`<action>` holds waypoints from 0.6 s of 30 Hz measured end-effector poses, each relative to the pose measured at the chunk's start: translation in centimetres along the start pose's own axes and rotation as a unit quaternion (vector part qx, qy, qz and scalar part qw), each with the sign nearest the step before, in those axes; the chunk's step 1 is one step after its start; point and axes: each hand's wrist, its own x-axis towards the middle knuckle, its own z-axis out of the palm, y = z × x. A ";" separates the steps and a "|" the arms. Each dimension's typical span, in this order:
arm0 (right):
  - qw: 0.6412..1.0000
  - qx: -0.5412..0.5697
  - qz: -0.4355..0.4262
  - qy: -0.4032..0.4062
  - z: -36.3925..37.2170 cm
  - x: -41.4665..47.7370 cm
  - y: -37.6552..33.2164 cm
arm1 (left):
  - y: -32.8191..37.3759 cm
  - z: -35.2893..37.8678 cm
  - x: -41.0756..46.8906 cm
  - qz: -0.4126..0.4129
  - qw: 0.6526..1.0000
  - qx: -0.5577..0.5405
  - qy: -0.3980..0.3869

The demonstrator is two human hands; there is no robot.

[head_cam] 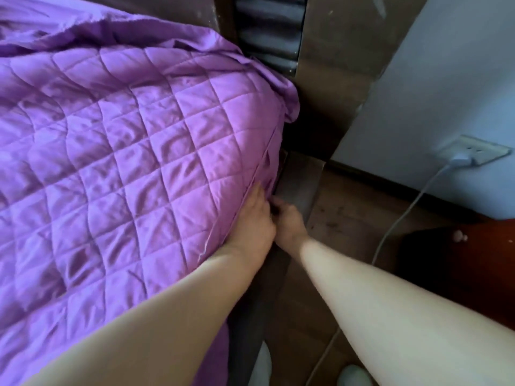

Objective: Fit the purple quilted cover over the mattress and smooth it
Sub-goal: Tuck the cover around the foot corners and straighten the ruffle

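The purple quilted cover (133, 168) lies over the mattress and fills the left half of the view, wrinkled toward the far corner. Both hands meet at its right side edge. My left hand (255, 221) lies flat against the cover's seam, fingers pressing the fabric down the side. My right hand (287, 221) is just beside it, fingers curled into the gap between cover edge and dark bed frame (298, 185); its fingertips are hidden, seemingly pinching the cover's hem. The mattress itself is hidden under the cover.
A dark headboard (267, 29) stands at the far end. A wooden floor (348, 218) runs along the bed's right side. A wall socket (473, 151) with a white plug and cable (398, 221) is on the blue wall. A reddish cabinet (473, 260) stands at right.
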 end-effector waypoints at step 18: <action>0.824 -0.480 -0.300 -0.036 1.4 -4.9 1.4 | 8.7 7.5 -7.6 -0.188 0.969 -0.152 0.043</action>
